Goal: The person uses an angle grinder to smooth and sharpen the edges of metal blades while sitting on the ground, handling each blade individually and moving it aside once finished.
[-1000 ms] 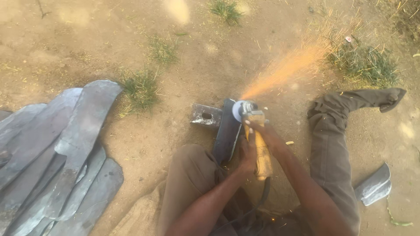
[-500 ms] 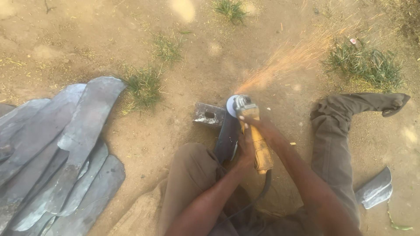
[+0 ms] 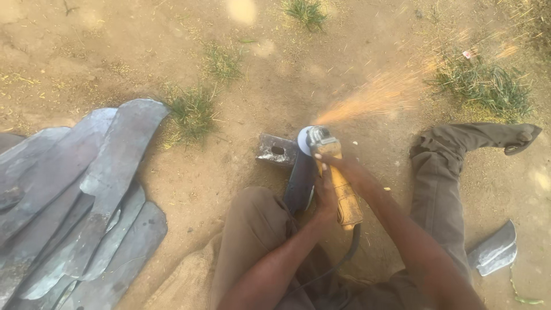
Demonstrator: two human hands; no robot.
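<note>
I sit on bare dirt with a yellow angle grinder (image 3: pixel 338 178) in both hands. My right hand (image 3: pixel 344 165) lies over the top of its body near the head. My left hand (image 3: pixel 325 202) grips it from the left side, further back. The grinder's disc (image 3: pixel 304 140) presses on the end of a dark metal blade (image 3: pixel 301 181) that rests on a small steel block (image 3: pixel 277 150). Orange sparks (image 3: pixel 373 97) fly up and to the right from the disc.
A pile of several flat grey metal blades (image 3: pixel 74 195) lies at the left. One more blade (image 3: pixel 493 250) lies by my right leg (image 3: pixel 442 189), which stretches right. Grass tufts (image 3: pixel 482 83) dot the dirt. The grinder's black cable (image 3: pixel 344 258) runs back toward me.
The grinder and both hands have stayed on the blade, shifting slightly. The spray of sparks now flies lower and more to the right than a second ago.
</note>
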